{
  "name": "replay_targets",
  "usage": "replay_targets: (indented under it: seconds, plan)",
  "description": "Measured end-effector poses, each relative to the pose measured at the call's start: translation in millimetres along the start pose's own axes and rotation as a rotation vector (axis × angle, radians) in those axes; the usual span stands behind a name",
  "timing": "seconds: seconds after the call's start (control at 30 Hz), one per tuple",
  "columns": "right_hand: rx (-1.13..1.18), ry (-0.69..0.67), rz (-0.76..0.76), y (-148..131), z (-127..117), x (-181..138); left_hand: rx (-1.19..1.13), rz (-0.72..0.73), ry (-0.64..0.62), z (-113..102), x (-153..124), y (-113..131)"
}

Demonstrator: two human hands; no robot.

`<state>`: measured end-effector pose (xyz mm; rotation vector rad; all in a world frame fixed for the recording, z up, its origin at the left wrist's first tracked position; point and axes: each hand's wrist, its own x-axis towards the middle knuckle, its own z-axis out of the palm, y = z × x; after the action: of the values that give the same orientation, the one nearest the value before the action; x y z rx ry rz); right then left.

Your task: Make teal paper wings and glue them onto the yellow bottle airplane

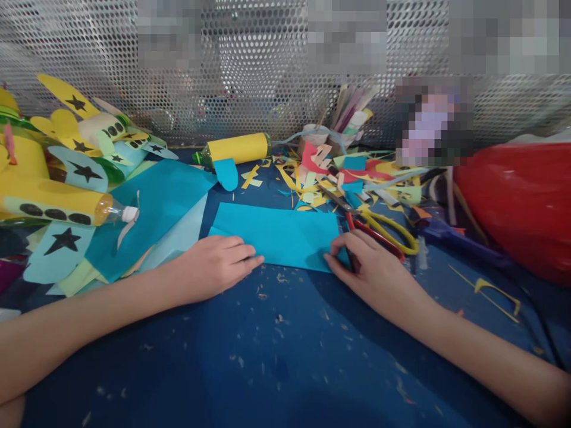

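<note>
A folded-looking sheet of blue paper (281,235) lies flat on the dark blue table in front of me. My left hand (220,264) rests on its lower left part, palm down, fingers stretched toward the right. At the right end, my right hand (363,255) has thumb and forefinger curled together around the paper's edge; its other fingers are partly hidden. Just behind the right hand lie scissors with yellow handles (397,229) and another pair with red handles (375,238).
Bottle airplanes with yellow paper (66,208) crowd the left, beside larger blue sheets (156,190). A yellow-wrapped bottle (238,148) lies at the back. Paper scraps (312,172) pile behind the scissors. At right are a purple glue gun (459,238) and a red bag-like object (517,202).
</note>
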<state>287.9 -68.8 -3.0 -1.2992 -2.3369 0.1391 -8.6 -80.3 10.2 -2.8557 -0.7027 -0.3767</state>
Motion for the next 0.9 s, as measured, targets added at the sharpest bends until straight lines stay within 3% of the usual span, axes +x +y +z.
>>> replay_targets:
  seconds: [0.13,0.3,0.53,0.9]
  plan:
    - [-0.167,0.137,-0.229,-7.7,-3.1,-2.0,0.014,0.022,0.019,-0.9,1.1,-0.9]
    - [-0.334,0.069,-0.569,-16.9,-6.4,-5.6,0.042,0.036,0.032,0.9,0.7,-0.3]
    - [-0.222,-0.13,-0.481,-20.0,-4.9,2.0,0.048,0.07,-0.001,3.6,-1.2,-1.5]
    - [-0.205,-0.187,-0.441,-23.5,-6.0,4.0,0.055,0.065,-0.076,1.8,3.0,-3.1]
